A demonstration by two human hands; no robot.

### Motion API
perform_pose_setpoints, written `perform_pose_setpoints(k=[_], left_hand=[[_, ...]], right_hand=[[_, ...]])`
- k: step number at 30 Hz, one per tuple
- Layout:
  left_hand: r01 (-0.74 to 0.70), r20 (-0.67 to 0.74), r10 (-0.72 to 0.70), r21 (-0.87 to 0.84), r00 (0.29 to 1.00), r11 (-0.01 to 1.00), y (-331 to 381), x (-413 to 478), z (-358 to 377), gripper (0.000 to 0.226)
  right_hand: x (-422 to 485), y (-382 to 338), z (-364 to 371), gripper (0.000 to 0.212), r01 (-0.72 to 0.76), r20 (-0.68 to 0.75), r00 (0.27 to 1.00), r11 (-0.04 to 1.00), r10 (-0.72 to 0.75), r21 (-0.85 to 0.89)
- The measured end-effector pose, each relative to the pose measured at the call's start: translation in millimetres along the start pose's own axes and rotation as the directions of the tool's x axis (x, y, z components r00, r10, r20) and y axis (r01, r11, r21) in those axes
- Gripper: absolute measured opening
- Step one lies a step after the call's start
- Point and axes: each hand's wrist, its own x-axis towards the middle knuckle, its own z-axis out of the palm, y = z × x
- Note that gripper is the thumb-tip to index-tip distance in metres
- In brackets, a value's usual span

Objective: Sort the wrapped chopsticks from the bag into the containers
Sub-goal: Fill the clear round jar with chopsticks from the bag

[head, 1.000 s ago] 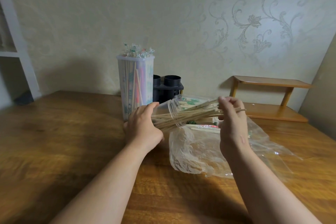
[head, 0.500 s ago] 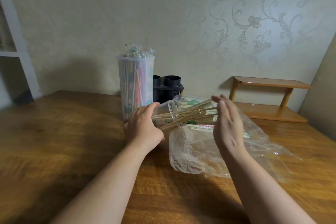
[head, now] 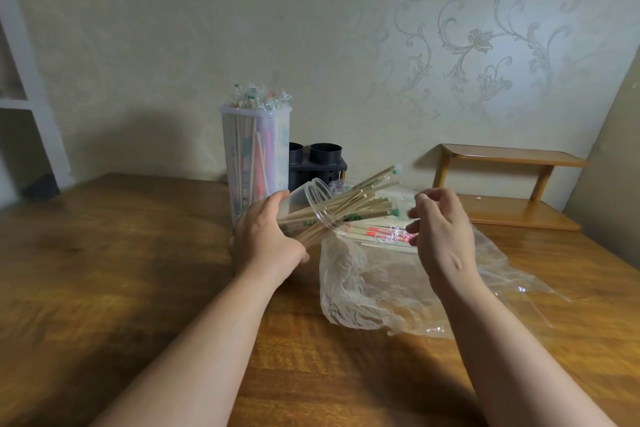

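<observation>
View: head camera, looking down over both forearms.
Left hand [head: 266, 236]: fingers wrapped round the body of the clear jar [head: 301, 196], holding it tipped on its side with the mouth turned to the right (judged: tilted so long sticks slide in instead of being dropped from above).
Jar contents: a bundle of wrapped chopsticks [head: 360, 201], green print on the sleeves, fanned out of the mouth, their far ends above the bag.
Right hand [head: 443, 229]: just beside the stick ends, not touching them; fingers loosely curled, nothing seen between them (tips slightly blurred).
Bag [head: 374, 284]: clear plastic, slack on the table [head: 104, 253], under the right hand.
Left to sort: red-marked chopsticks [head: 381, 235] lying flat at the bag's far edge.
Tall container [head: 254, 156]: upright behind the left hand, packed, wrapper ends above the rim.
Black holder [head: 323, 163]: twin cups, behind the jar; contents hidden.
Judgement: mid-sort; right hand is placed to reach for the bag.
</observation>
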Motion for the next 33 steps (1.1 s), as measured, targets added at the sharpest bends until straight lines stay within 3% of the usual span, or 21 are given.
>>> perform_pose_setpoints(k=[4, 7, 12, 15, 19, 23, 27, 30, 33], left_hand=[[0.009, 0.002, -0.009, -0.002, 1.000, 1.000, -1, 0, -1, 0.099], [0.010, 0.004, -0.010, 0.001, 1.000, 1.000, 0, 0, 0, 0.099], [0.011, 0.002, -0.011, -0.005, 1.000, 1.000, -1, 0, 1, 0.100], [0.006, -0.004, -0.006, -0.020, 1.000, 1.000, -1, 0, 1, 0.100], [0.008, -0.004, -0.009, -0.026, 1.000, 1.000, 0, -1, 1, 0.100], [0.008, -0.004, -0.008, -0.032, 1.000, 0.999, -1, 0, 1, 0.100], [0.012, -0.001, -0.012, -0.027, 1.000, 1.000, 0, 0, 0, 0.101], [0.008, -0.002, -0.008, -0.029, 1.000, 1.000, 0, 0, 0, 0.101], [0.010, -0.005, -0.010, -0.037, 1.000, 0.999, 0, 0, 0, 0.101]], right_hand=[[1, -5, -11, 0.021, -0.073, 0.197, 0.977, 0.995, 0.084, -0.062], [1, -7, -16, 0.026, -0.053, 0.379, 0.918, 0.982, 0.120, -0.183], [-1, -9, -24, 0.033, -0.003, 0.644, 0.700, 0.903, 0.308, -0.429], [-2, -9, -24, 0.029, 0.013, 0.684, 0.614, 0.861, 0.395, -0.509], [-2, -3, -18, 0.029, 0.026, 0.661, 0.626, 0.836, 0.414, -0.548], [-2, 1, -15, 0.025, 0.207, 0.684, 0.658, 0.797, 0.315, -0.567], [-4, 4, -9, 0.040, 0.343, 0.679, 0.678, 0.695, 0.283, -0.632], [-3, 11, -5, 0.042, 0.366, 0.646, 0.696, 0.619, 0.314, -0.695], [-6, 16, 3, 0.050, 0.348, 0.625, 0.713, 0.614, 0.318, -0.709]])
